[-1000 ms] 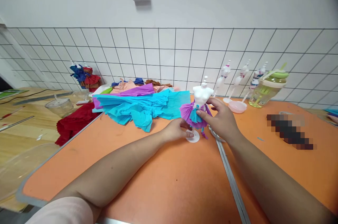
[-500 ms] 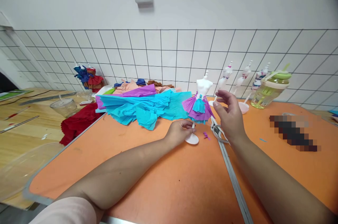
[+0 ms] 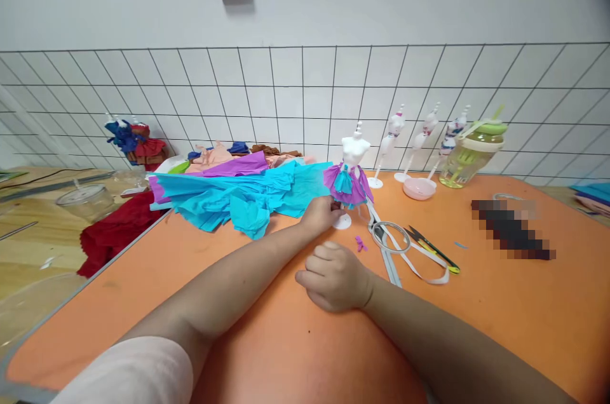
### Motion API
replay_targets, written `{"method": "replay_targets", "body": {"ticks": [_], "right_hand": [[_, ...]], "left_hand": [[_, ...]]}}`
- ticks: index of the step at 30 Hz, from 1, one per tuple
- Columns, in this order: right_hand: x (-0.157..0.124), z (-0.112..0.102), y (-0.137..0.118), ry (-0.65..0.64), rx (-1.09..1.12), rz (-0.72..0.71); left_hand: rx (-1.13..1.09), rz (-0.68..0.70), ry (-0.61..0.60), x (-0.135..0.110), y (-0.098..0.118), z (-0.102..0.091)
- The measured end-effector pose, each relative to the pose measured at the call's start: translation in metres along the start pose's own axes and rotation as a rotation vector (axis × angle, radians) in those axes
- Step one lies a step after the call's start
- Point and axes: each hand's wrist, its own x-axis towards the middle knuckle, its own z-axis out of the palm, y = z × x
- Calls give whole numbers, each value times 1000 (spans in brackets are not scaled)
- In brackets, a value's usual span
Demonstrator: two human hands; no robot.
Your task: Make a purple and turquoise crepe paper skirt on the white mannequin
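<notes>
A small white dress-form mannequin (image 3: pixel 355 151) stands upright on its round base (image 3: pixel 342 221), wearing a purple crepe-paper skirt (image 3: pixel 361 188) with a turquoise piece at the front. My left hand (image 3: pixel 324 216) is closed at its stand, just below the skirt; the fingertips are partly hidden. My right hand (image 3: pixel 336 277) rests nearer to me, curled into a fist over the orange table, with nothing seen in it. Purple scraps (image 3: pixel 361 244) lie between this hand and the base. Right of them are a ring of white tape (image 3: pixel 391 237) and black-and-yellow scissors (image 3: pixel 433 250).
Turquoise crepe paper (image 3: pixel 223 191) is heaped left of the mannequin, with a red piece (image 3: pixel 114 226) at the table's left edge. Behind to the right stand several bare mannequins (image 3: pixel 393 127), a pink dish (image 3: pixel 419 188) and a green-lidded bottle (image 3: pixel 471 156). A blurred dark item (image 3: pixel 512 229) lies far right.
My right hand has come away from beside the mannequin, down toward me, and closed from open into a fist. My left hand has pushed the mannequin slightly farther back. The view has turned right.
</notes>
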Motion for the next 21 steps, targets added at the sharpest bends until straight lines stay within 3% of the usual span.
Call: {"method": "replay_targets", "body": {"ticks": [6, 13, 17, 21], "right_hand": [[-12, 2, 16, -81, 31, 247], [-11, 7, 16, -178, 102, 216], [-13, 6, 19, -268, 129, 253], [-18, 4, 26, -311, 143, 304]], "left_hand": [[34, -14, -12, 29, 2, 10], [29, -15, 17, 45, -3, 15], [-22, -2, 27, 46, -8, 20], [-91, 20, 18, 26, -8, 18]]}}
